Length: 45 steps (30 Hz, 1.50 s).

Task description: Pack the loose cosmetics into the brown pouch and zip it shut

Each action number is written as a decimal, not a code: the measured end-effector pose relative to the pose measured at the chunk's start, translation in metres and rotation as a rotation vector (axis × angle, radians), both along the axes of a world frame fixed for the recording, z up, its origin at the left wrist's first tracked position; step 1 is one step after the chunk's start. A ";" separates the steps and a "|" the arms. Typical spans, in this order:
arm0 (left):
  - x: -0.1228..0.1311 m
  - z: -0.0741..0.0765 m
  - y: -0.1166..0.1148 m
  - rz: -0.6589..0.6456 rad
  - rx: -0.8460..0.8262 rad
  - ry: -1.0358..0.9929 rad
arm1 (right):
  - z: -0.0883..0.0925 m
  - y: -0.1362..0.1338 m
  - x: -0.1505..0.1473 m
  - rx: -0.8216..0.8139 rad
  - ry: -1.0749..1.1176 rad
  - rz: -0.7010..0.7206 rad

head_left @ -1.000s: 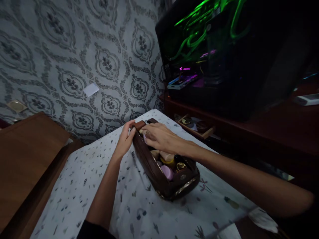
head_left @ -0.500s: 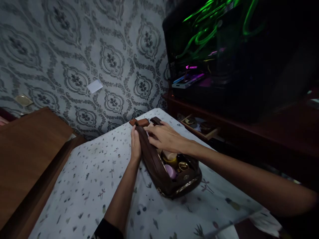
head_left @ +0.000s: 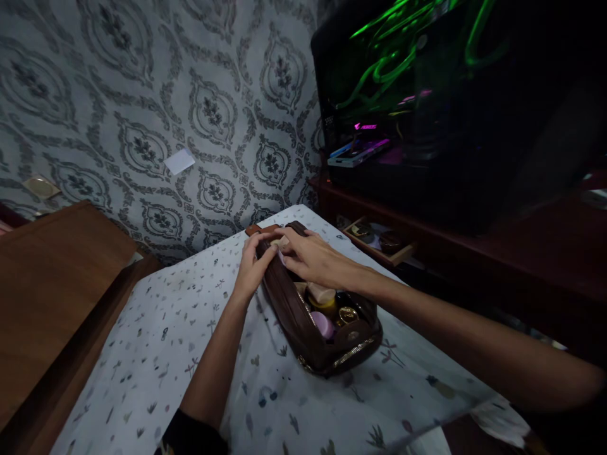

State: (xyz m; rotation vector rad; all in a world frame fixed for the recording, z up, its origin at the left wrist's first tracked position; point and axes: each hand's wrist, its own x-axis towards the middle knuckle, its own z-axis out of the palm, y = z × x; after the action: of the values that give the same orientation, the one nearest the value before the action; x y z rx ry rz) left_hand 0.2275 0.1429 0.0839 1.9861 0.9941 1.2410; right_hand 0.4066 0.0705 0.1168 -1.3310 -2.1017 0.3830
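Observation:
A brown zipped pouch (head_left: pixel 308 328) lies open on a patterned white cloth (head_left: pixel 199 354). Inside it show a pink round item (head_left: pixel 325 324), a gold-rimmed lid (head_left: pixel 348 314) and a beige piece (head_left: pixel 320 294). My left hand (head_left: pixel 253 268) grips the pouch's far left rim, fingers curled over it. My right hand (head_left: pixel 310 258) rests across the far end of the opening, its fingertips pinched on a small pale thing that meets my left fingers; what it is I cannot make out.
A wooden board (head_left: pixel 52 278) lies to the left of the cloth. At the right stands a dark wooden desk (head_left: pixel 474 246) carrying a green-lit computer case (head_left: pixel 427 95), with a small tray of jars (head_left: pixel 374 240) below. Patterned wallpaper (head_left: pixel 156 95) is behind.
My left hand has moved from flat against the pouch's side up onto its far rim, fingers now meeting my right hand. The right hand has barely shifted.

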 end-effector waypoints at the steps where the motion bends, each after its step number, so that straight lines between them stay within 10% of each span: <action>1: 0.002 0.002 0.000 -0.008 0.004 0.017 | -0.001 0.000 0.000 -0.001 0.014 0.002; 10: 0.010 -0.009 0.000 0.077 0.029 -0.005 | 0.001 0.003 0.010 0.173 0.099 -0.031; 15: 0.015 -0.016 0.001 0.131 0.028 -0.071 | 0.006 0.005 0.020 -0.030 -0.143 -0.230; 22: 0.028 -0.018 -0.003 0.201 0.005 -0.153 | 0.002 0.006 0.009 -0.089 -0.203 -0.155; 29: 0.020 -0.026 -0.086 0.170 0.043 -0.140 | 0.005 -0.007 0.013 -0.045 -0.172 -0.022; 34: 0.015 -0.045 -0.147 -0.044 0.382 0.096 | -0.001 -0.024 0.019 0.018 -0.047 0.009; 45: 0.037 -0.056 -0.153 0.157 0.456 0.205 | -0.014 -0.034 0.028 -0.012 0.082 -0.089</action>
State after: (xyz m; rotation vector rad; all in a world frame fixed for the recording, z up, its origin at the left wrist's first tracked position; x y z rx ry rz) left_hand 0.2647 -0.0096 0.0274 2.4638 1.0507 1.4738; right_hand 0.4348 0.0367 0.1030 -1.3871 -1.9685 0.4056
